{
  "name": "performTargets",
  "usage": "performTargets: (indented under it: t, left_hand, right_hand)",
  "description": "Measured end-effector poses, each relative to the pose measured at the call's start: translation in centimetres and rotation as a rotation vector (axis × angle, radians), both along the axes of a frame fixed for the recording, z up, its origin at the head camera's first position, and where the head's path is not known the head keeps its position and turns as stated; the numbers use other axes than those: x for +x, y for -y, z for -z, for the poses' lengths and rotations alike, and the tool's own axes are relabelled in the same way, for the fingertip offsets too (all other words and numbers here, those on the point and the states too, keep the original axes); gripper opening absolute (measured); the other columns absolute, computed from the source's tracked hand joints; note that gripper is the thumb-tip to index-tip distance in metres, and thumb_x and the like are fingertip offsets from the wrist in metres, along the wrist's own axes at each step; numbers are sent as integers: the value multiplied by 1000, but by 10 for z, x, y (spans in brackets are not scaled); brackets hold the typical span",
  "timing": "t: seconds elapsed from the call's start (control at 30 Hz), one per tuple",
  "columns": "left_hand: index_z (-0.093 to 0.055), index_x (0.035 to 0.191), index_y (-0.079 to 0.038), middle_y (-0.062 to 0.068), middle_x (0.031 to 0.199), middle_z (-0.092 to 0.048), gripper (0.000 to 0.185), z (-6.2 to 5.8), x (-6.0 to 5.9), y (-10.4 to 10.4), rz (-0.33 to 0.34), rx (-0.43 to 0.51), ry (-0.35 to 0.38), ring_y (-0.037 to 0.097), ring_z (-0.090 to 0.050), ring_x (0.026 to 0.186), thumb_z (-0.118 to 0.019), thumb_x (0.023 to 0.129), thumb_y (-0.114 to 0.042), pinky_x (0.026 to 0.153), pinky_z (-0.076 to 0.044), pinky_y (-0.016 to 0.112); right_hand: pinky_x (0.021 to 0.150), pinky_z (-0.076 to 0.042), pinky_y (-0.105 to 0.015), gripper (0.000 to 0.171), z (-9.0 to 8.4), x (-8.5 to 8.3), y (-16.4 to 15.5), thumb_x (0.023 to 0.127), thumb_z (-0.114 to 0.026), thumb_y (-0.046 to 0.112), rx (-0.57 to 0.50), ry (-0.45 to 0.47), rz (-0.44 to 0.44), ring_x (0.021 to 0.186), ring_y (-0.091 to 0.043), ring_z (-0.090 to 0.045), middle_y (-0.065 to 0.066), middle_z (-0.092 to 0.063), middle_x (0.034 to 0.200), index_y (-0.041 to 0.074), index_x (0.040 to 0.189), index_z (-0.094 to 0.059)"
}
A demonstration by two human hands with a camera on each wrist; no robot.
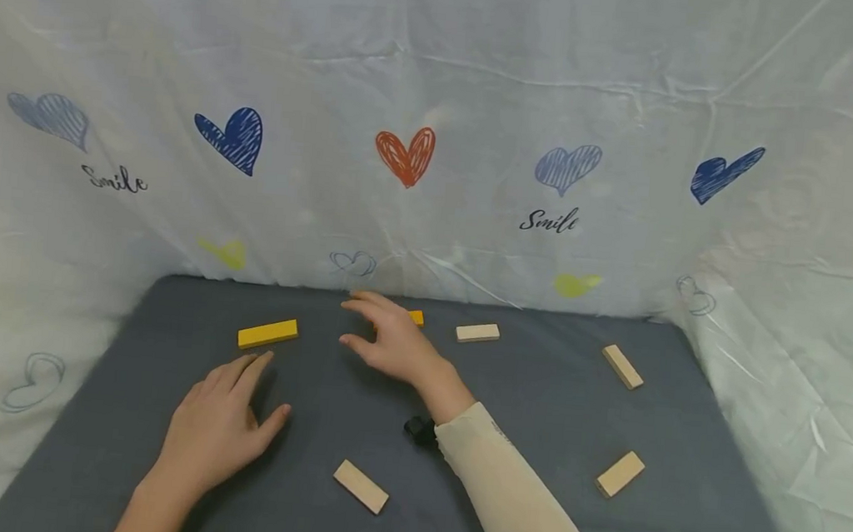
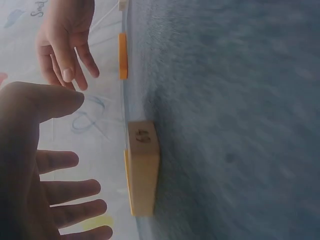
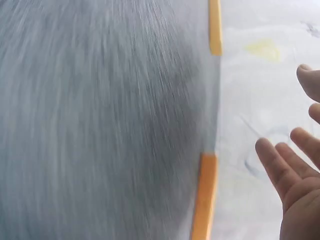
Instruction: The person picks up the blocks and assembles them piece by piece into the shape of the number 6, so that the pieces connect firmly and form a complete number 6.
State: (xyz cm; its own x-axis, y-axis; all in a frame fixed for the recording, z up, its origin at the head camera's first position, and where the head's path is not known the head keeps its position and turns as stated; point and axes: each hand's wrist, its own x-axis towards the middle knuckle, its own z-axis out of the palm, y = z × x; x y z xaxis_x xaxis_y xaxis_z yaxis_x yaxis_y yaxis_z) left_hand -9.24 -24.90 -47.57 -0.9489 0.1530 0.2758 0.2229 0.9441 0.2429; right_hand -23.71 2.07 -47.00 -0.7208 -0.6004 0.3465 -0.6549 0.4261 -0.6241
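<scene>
My left hand (image 1: pixel 254 390) lies open on the grey mat (image 1: pixel 534 425), fingers spread and pointing at a yellow block (image 1: pixel 267 333) just beyond the fingertips. The left wrist view shows this hand (image 2: pixel 60 200) empty, with that block (image 2: pixel 143 167) close ahead, end-on. My right hand (image 1: pixel 369 328) hovers open near the mat's far edge, over a second yellow-orange block (image 1: pixel 416 317) that it mostly hides. In the right wrist view the fingers (image 3: pixel 280 170) are spread and hold nothing; an orange block (image 3: pixel 205 197) lies beside them.
Several plain wooden blocks lie scattered: one at the far middle (image 1: pixel 477 332), one far right (image 1: pixel 622 366), one near right (image 1: pixel 620 473), one near the middle (image 1: pixel 360 486). A white sheet printed with hearts (image 1: pixel 405 154) walls in the mat on three sides.
</scene>
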Motion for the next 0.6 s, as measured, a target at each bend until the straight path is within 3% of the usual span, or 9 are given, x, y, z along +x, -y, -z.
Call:
performTargets:
  t: [0.1,0.27,0.47,0.6]
  left_hand:
    - [-57,156,-3,27,146,-60,86,4,7,6,-27,25,44,53,-59,128,-86,91,-51,97,-49,75]
    - [-54,158,-1,29,147,-59,93,6,21,18,-56,31,151,55,-60,125,-82,93,-61,94,-50,76]
    - [-50,160,2,35,149,-54,106,7,29,22,-79,53,225,60,-57,128,-75,91,-76,94,-49,79]
    - [-50,159,5,35,153,-51,107,6,31,19,-83,103,253,60,-50,134,-77,91,-74,101,-45,80]
  right_hand:
    - [106,-57,-33,52,5,1,14,105,-78,26,18,15,-41,130,-33,-68,-11,-52,164,11,153,-63]
    - [116,-48,-29,50,11,1,39,108,-74,29,58,18,-84,145,-23,-58,-6,-52,164,14,154,-62]
    - [120,-44,-28,48,15,-3,56,107,-75,26,40,36,-60,150,-16,-52,-3,-55,162,15,153,-65]
    - [120,-43,-28,48,16,-4,62,107,-76,22,9,88,-47,150,-16,-52,-4,-56,162,15,152,-65]
